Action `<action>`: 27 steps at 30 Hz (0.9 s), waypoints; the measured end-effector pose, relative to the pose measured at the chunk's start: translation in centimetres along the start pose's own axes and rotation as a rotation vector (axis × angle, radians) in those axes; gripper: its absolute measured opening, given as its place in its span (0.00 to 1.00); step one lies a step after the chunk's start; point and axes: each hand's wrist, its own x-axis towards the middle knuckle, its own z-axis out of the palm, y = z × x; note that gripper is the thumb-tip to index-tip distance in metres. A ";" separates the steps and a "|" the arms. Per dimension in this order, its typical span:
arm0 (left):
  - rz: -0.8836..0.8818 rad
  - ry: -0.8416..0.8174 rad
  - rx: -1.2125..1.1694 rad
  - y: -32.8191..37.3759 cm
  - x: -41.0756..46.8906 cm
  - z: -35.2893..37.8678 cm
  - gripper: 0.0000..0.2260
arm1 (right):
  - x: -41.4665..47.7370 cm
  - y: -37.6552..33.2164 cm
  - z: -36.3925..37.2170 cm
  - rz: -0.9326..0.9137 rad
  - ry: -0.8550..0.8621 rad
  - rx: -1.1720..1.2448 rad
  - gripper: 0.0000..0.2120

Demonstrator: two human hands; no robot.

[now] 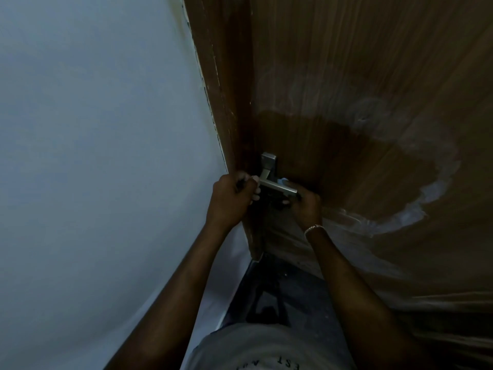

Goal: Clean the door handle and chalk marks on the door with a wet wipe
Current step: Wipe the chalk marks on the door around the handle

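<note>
A silver lever door handle (277, 187) sits low on the left edge of a brown wooden door (360, 62). My left hand (232, 198) is clenched at the handle's left end, thumb against the lever. What else it holds I cannot tell. My right hand (305, 208) grips the lever's right end from below, pressing a pale wet wipe (282, 180) against it; only a small corner of the wipe shows. A dark damp patch (333, 148) spreads above the handle. White chalk marks (426, 193) curve around the patch to the right.
A pale wall (106, 156) fills the left side, meeting the dark door frame (224, 89). Dark floor (280, 295) shows below between my forearms. A bracelet (314, 227) is on my right wrist.
</note>
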 end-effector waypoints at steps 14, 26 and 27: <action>-0.046 0.015 -0.026 -0.3 -0.2 -0.5 0.09 | 0.4 -1.0 2.9 0.084 0.072 0.232 0.17; -0.004 -0.019 -0.006 0.2 -0.5 -0.1 0.10 | -0.6 -0.1 4.8 0.297 0.135 0.063 0.10; -0.004 -0.010 -0.007 0.0 -0.5 -0.3 0.10 | -0.6 -0.9 4.7 0.306 0.169 0.140 0.10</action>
